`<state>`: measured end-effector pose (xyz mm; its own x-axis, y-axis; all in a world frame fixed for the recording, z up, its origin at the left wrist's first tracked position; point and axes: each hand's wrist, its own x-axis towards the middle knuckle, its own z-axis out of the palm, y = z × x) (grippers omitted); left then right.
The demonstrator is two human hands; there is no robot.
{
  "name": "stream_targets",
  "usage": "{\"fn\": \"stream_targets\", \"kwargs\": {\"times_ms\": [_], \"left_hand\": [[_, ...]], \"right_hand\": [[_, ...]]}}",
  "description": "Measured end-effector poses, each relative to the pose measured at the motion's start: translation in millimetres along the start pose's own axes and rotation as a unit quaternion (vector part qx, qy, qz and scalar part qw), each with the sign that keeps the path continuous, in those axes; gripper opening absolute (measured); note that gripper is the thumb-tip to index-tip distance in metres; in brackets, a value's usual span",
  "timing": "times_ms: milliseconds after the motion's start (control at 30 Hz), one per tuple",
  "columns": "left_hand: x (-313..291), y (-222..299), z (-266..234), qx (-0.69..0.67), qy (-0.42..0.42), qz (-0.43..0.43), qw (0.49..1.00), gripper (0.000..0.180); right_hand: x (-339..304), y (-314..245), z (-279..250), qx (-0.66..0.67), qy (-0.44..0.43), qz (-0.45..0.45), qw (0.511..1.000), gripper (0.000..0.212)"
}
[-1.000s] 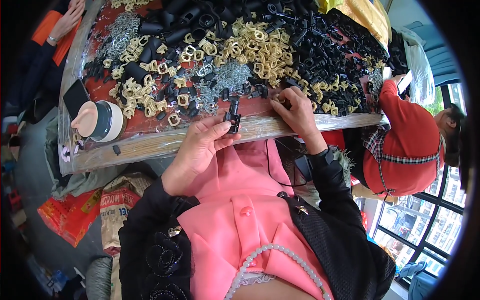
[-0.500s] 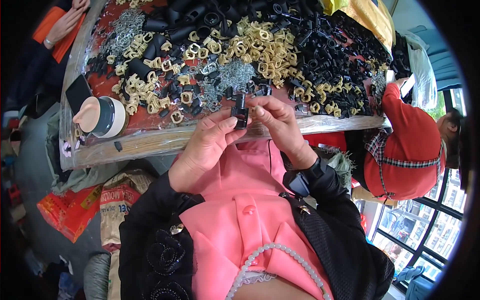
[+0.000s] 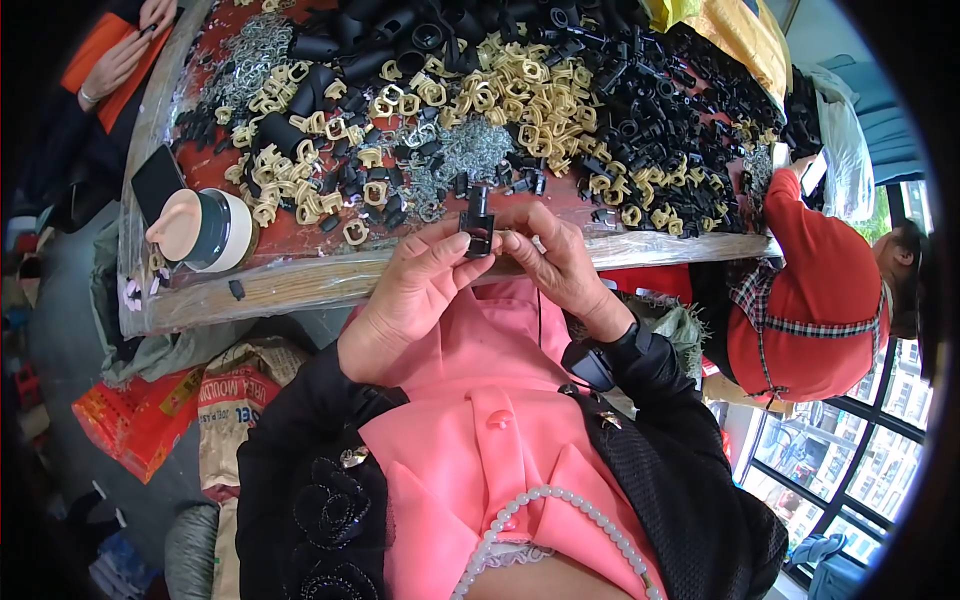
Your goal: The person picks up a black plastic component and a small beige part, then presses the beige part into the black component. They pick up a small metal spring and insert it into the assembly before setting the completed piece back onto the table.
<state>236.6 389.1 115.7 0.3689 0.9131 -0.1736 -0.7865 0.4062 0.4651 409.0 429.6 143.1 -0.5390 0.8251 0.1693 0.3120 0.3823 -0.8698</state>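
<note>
Small black plastic part [image 3: 478, 222] held upright between both hands, long axis running toward and away from the person, narrow end pointing at the heaps on the desk [image 3: 300, 275]. Left hand [image 3: 415, 290] grip closed on its left side, thumb and forefinger pinching; right hand [image 3: 555, 262] fingertips closed on its right side. Part sits just over the near desk edge, above the pink jacket [image 3: 500, 440]. Half a second ago hands were in much the same place; a second ago the right hand was out among the black pieces [image 3: 680, 110] and the part lay at the desk edge. Cream rings [image 3: 520, 90] and a tape roll [image 3: 215, 230] lie beyond.
</note>
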Motion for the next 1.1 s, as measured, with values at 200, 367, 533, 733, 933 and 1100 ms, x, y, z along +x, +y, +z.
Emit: {"fn": "stream_targets", "kwargs": {"times_ms": [200, 367, 533, 733, 933, 1100], "left_hand": [[-2, 4, 3, 0.022, 0.023, -0.021, 0.999, 0.025], [-4, 2, 5, 0.049, 0.056, -0.026, 0.997, 0.022], [-4, 0, 9, 0.063, 0.058, -0.025, 0.996, 0.025], [-3, -3, 5, 0.057, 0.061, -0.030, 0.996, 0.025], [-2, -3, 14, 0.086, 0.065, -0.039, 0.993, 0.022], [-5, 11, 7, 0.072, 0.069, -0.031, 0.995, 0.021]], "right_hand": [[2, 0, -11, -0.054, -0.015, -0.056, 0.997, 0.013], [4, -7, -14, 0.031, 0.044, -0.050, 0.997, 0.014], [2, -9, -4, 0.038, 0.048, -0.046, 0.997, 0.014], [1, -6, 0, 0.005, 0.037, -0.040, 0.998, 0.014], [-5, -2, 11, 0.109, 0.067, 0.032, 0.991, 0.021], [2, 2, -3, 0.081, 0.037, 0.061, 0.994, 0.016]]}}
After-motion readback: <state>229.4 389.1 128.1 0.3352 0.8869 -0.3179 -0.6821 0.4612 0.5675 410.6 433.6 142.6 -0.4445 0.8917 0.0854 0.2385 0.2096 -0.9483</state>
